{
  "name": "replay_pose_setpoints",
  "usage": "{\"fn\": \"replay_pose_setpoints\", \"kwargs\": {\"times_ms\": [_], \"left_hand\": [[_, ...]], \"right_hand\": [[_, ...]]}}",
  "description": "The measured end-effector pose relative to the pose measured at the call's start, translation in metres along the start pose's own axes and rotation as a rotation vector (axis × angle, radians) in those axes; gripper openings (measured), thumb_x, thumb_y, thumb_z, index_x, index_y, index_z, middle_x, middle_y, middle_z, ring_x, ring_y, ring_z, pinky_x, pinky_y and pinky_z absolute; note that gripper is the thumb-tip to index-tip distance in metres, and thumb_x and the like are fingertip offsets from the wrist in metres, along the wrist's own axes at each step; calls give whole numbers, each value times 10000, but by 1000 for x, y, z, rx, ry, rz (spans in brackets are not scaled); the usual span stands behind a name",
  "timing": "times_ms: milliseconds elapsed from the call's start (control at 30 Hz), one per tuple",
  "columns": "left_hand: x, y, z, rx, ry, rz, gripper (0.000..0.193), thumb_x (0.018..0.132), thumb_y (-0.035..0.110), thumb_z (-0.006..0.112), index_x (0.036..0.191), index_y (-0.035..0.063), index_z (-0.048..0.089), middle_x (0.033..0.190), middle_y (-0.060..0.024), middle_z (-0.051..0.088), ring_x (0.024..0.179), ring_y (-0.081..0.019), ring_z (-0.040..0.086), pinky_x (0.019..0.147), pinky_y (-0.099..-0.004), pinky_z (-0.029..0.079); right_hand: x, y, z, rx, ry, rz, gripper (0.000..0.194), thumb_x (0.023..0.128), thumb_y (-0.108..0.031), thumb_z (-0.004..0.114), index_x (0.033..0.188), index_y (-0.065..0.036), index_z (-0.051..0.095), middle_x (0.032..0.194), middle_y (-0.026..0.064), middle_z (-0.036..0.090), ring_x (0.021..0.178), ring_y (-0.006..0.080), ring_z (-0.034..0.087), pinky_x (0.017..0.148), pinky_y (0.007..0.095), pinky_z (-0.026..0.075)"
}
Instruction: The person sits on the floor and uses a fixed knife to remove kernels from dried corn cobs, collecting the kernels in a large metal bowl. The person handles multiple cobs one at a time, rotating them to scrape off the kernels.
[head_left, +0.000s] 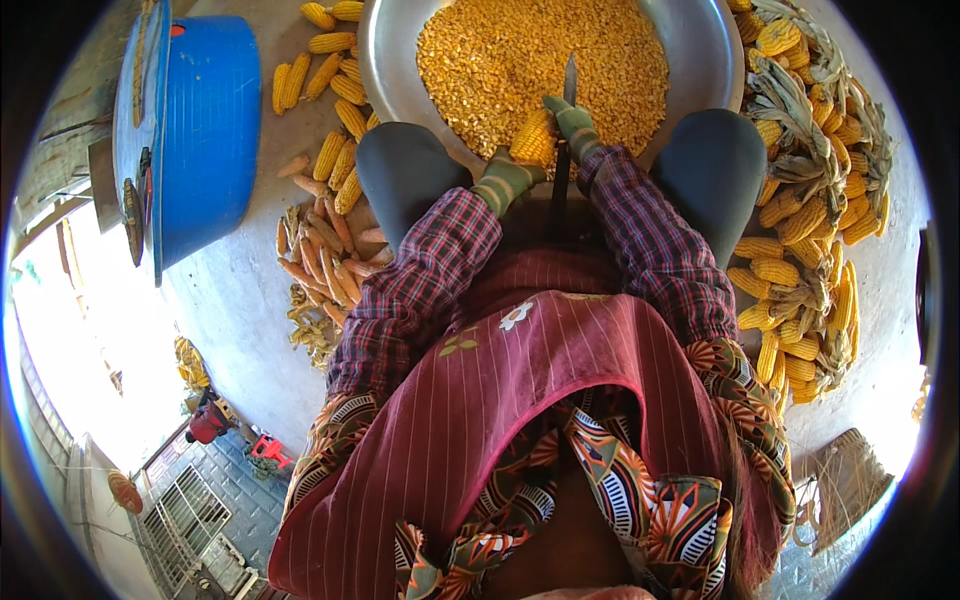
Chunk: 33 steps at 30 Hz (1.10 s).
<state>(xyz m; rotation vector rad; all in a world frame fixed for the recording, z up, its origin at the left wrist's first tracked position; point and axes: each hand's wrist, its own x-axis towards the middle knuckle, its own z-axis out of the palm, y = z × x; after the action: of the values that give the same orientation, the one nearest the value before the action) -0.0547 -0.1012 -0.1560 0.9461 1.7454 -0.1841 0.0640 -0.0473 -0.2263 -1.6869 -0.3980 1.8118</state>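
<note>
My left hand (508, 182), in a green striped glove, grips the lower end of a yellow maize cob (533, 139). Its kernels are still on the visible side. Close by, my right hand (574, 126), gloved alike, bends over a narrow metal bar (571, 78) with a pointed tip. The bar stands up between my knees, and the hand hides its middle. Whether those fingers grip the bar or press on the cob cannot be told. Both hands are over the near rim of a wide metal basin (703, 56) holding loose maize kernels (540, 45).
Unshelled cobs (328, 155) and bare cobs (330, 255) lie on the floor at left. A heap of husk-tied maize (806, 202) borders my right side. Beyond the left cobs stands a blue plastic tub (206, 127). My knees (709, 176) flank the basin's near side.
</note>
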Motion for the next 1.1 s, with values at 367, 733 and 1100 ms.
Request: {"fn": "replay_pose_setpoints", "kwargs": {"times_ms": [367, 733, 1100], "left_hand": [[27, 7, 11, -921, -47, -324, 554, 773, 224, 569, 1220, 42, 295, 931, -152, 547, 831, -228, 531, 695, -322, 454], [-16, 41, 4, 496, 43, 38, 750, 718, 270, 636, 1268, 55, 174, 970, -143, 563, 867, -229, 566, 737, -313, 440], [-45, 44, -12, 124, -10, -40, 701, 673, 222, 667, 1188, -30, 262, 976, -152, 559, 839, -234, 558, 716, -305, 458]], "right_hand": [[21, 13, -11, -121, 82, -131, 309, 754, -262, 571, 852, 26, 518, 732, 93, 527, 584, 177, 462, 552, 362, 335], [60, 37, -14, 64, 211, -93, 300, 726, -262, 628, 811, 24, 601, 746, 106, 589, 633, 223, 534, 590, 360, 422], [9, -2, -9, 12, 125, -34, 227, 752, -211, 586, 757, 16, 568, 539, 52, 483, 454, 166, 429, 434, 322, 335]]}}
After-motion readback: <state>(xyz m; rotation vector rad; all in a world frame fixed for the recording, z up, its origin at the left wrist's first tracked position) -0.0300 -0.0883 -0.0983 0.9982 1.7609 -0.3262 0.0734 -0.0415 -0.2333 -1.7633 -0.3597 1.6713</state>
